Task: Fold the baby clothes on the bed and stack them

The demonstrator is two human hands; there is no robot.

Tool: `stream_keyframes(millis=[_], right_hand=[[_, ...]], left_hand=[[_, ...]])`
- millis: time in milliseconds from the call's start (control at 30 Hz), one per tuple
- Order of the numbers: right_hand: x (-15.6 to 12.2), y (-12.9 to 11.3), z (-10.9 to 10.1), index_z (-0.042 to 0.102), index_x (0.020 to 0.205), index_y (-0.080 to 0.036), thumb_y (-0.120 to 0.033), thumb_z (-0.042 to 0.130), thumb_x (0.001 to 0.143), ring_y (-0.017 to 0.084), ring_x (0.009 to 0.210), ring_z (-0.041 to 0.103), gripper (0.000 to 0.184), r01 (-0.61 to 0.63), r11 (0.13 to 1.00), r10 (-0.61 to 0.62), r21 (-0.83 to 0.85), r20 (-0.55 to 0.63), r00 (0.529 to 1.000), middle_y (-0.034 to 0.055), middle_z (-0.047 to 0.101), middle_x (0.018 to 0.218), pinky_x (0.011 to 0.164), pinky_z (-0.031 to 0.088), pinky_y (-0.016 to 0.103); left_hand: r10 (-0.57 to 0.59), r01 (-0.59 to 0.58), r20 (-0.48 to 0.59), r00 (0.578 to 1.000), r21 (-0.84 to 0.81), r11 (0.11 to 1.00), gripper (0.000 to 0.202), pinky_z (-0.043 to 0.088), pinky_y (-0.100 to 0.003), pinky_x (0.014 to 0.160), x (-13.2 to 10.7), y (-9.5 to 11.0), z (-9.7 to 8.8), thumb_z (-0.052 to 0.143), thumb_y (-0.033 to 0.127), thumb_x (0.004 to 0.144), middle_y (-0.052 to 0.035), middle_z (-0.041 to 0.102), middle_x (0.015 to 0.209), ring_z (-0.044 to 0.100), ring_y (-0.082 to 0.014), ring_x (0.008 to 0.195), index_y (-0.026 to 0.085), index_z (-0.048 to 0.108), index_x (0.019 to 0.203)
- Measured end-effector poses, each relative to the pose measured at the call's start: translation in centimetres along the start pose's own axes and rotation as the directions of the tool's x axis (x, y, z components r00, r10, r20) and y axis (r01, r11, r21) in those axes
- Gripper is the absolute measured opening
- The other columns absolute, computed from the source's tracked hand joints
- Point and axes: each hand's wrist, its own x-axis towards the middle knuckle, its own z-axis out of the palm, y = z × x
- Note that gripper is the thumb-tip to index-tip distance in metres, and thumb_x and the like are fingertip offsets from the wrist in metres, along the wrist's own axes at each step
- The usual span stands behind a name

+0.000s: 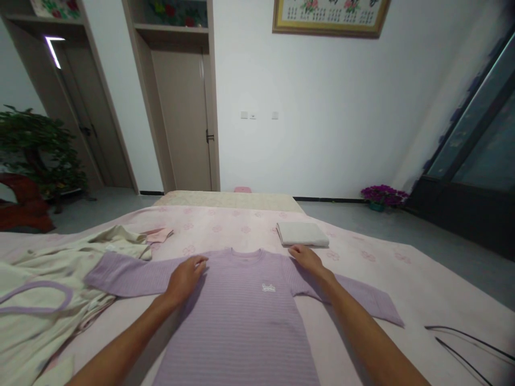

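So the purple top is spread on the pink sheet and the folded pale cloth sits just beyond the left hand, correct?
Not quite: the folded pale cloth sits just beyond the right hand, not the left hand, as the head view shows. The purple top is spread on the pink sheet.

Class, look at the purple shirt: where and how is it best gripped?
Probably the shirt is best pinched at both shoulders, from above: it lies flat, sleeves spread sideways. The left hand and right hand are there.
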Motion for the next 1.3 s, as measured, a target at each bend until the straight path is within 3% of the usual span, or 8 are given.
stream_keyframes(millis=[100, 267, 600, 800, 967, 1067, 1167, 1300], right_hand=[[-0.9, -0.6, 1.1, 0.065, 0.07, -0.02, -0.03, 0.079, 0.069, 0.023, 0.097, 0.056, 0.018, 0.227, 0.918, -0.203, -0.324, 0.107, 0.973, 0.0041, 0.066, 0.083, 0.077, 0.038, 0.026], [-1.8, -0.5, 2.4, 0.063, 0.087, -0.022, -0.041, 0.06, 0.09, 0.02, 0.089, 0.057, 0.019, 0.437, 0.564, -0.355, -0.701, 0.272, 0.894, 0.0036, 0.066, 0.091, 0.073, 0.033, 0.026], [1.8, -2.1, 3.6, 0.058, 0.1, -0.022, -0.039, 0.053, 0.097, 0.021, 0.092, 0.06, 0.018, 0.422, 0.493, -0.381, -0.761, 0.247, 0.891, 0.0078, 0.065, 0.104, 0.075, 0.034, 0.027], [1.0, -2.1, 3.4, 0.061, 0.098, -0.022, -0.035, 0.049, 0.098, 0.022, 0.099, 0.058, 0.018, 0.427, 0.495, -0.418, -0.757, 0.223, 0.881, 0.0089, 0.065, 0.103, 0.087, 0.035, 0.03], [-1.7, 1.7, -3.1, 0.063, 0.112, -0.02, -0.029, 0.047, 0.096, 0.026, 0.108, 0.056, 0.025, 0.231, 0.523, -0.401, -0.82, 0.003, 0.916, 0.0121, 0.065, 0.116, 0.094, 0.036, 0.035], [-2.9, 4.5, -9.5, 0.062, 0.121, -0.019, -0.035, 0.054, 0.091, 0.031, 0.112, 0.056, 0.035, 0.003, 0.497, -0.182, -0.868, -0.101, 0.978, 0.0164, 0.06, 0.126, 0.092, 0.04, 0.042], [-3.7, 6.8, -15.3, 0.069, 0.105, -0.023, -0.05, 0.062, 0.083, 0.035, 0.107, 0.058, 0.035, -0.181, 0.481, 0.079, -0.858, -0.164, 0.983, 0.0172, 0.063, 0.117, 0.083, 0.044, 0.045], [-4.2, 8.3, -18.7, 0.069, 0.086, -0.026, -0.047, 0.069, 0.076, 0.029, 0.096, 0.062, 0.024, -0.178, 0.539, 0.097, -0.823, -0.149, 0.984, 0.0138, 0.066, 0.104, 0.077, 0.044, 0.039]], left_hand=[[-0.038, 0.039, -0.007, 0.999, 0.168, 0.985, 0.035, 0.042, -0.033, 0.1, 3.6, -1.3, 0.8, 0.044, 0.031, 0.096, -0.0102, 0.068, 0.123, 0.06, -0.0228, 0.116, 0.017, 0.066, 0.12], [-0.09, 0.09, -0.014, 0.996, 0.245, 0.965, 0.03, 0.044, -0.035, 0.087, 5.4, -2.3, 2.1, 0.055, 0.038, 0.089, -0.0123, 0.067, 0.111, 0.06, -0.0278, 0.105, 0.018, 0.069, 0.107], [-0.097, 0.129, -0.109, 0.989, 0.343, 0.93, 0.03, 0.037, -0.045, 0.095, 8.4, -2.7, 0.3, 0.045, 0.036, 0.094, -0.015, 0.069, 0.105, 0.06, -0.031, 0.102, 0.016, 0.067, 0.097], [0.026, 0.033, -0.152, 0.988, 0.372, 0.928, 0.042, 0.021, -0.052, 0.114, 6.3, 0.4, 2.7, 0.046, 0.026, 0.093, -0.0166, 0.054, 0.141, 0.04, -0.0338, 0.136, 0.014, 0.055, 0.132], [0.284, -0.27, -0.046, 0.958, 0.196, 0.943, 0.051, 0.033, -0.048, 0.114, -1.6, 2.4, 5.9, 0.043, 0.038, 0.096, -0.0148, 0.05, 0.147, 0.039, -0.0304, 0.14, 0.015, 0.048, 0.142], [0.327, -0.325, 0.005, 0.945, 0.129, 0.937, 0.055, 0.034, -0.05, 0.114, -6.6, 2.8, 6.8, 0.041, 0.045, 0.098, -0.0131, 0.042, 0.153, 0.034, -0.0307, 0.144, 0.02, 0.043, 0.147], [0.343, -0.341, 0.011, 0.939, 0.144, 0.929, 0.056, 0.035, -0.051, 0.114, -10.3, 3.1, 7.1, 0.042, 0.046, 0.098, -0.0119, 0.036, 0.157, 0.031, -0.0307, 0.146, 0.024, 0.04, 0.149], [0.368, -0.357, -0.016, 0.93, 0.21, 0.91, 0.056, 0.034, -0.053, 0.114, -12.4, 3.2, 7.2, 0.046, 0.044, 0.096, -0.0122, 0.037, 0.157, 0.03, -0.0312, 0.146, 0.026, 0.041, 0.149]])
